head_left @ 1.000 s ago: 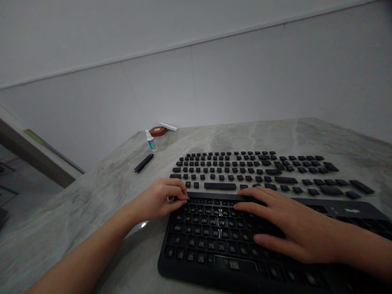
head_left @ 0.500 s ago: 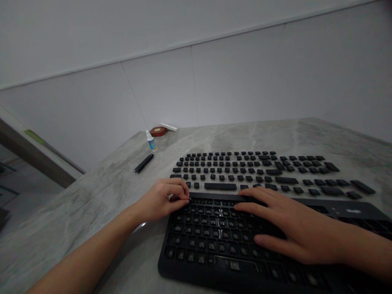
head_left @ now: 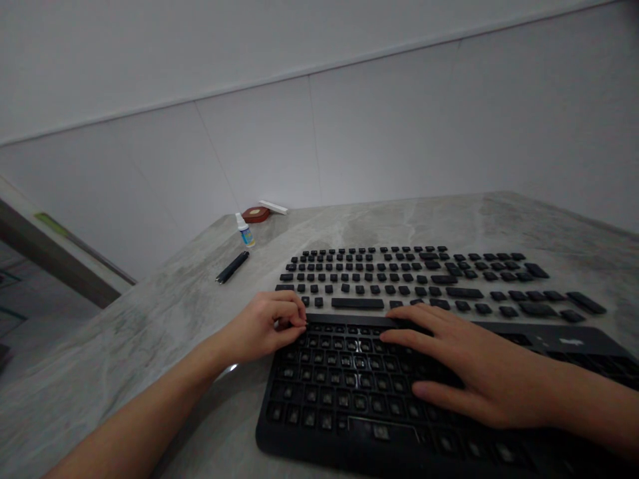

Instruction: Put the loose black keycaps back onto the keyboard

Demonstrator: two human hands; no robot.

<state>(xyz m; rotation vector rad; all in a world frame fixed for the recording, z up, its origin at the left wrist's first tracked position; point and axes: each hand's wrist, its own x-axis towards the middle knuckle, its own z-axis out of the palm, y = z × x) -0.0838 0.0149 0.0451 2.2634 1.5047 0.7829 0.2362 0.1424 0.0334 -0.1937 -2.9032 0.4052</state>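
A black keyboard base (head_left: 344,442) lies in front of me, its key sockets bare where they show. At its far left corner my left hand (head_left: 272,322) is closed in a pinch; whatever sits between thumb and finger is too small to make out. My right hand (head_left: 459,362) lies over the middle of the base with fingers spread, hiding the sockets beneath it. Beyond the base, loose black keycaps are laid out in rows, with the long spacebar (head_left: 357,303) in the nearest row.
A small white spray bottle (head_left: 244,231) stands at the back left, near a reddish-brown case (head_left: 255,213) and a white bar (head_left: 273,207). A black stick-like object (head_left: 232,267) lies on the marbled table (head_left: 150,326). A pale wall (head_left: 389,133) rises behind.
The view has shifted very slightly. Both hands keep nearly the same places; my left hand's pinch stays at the far left corner of the base.
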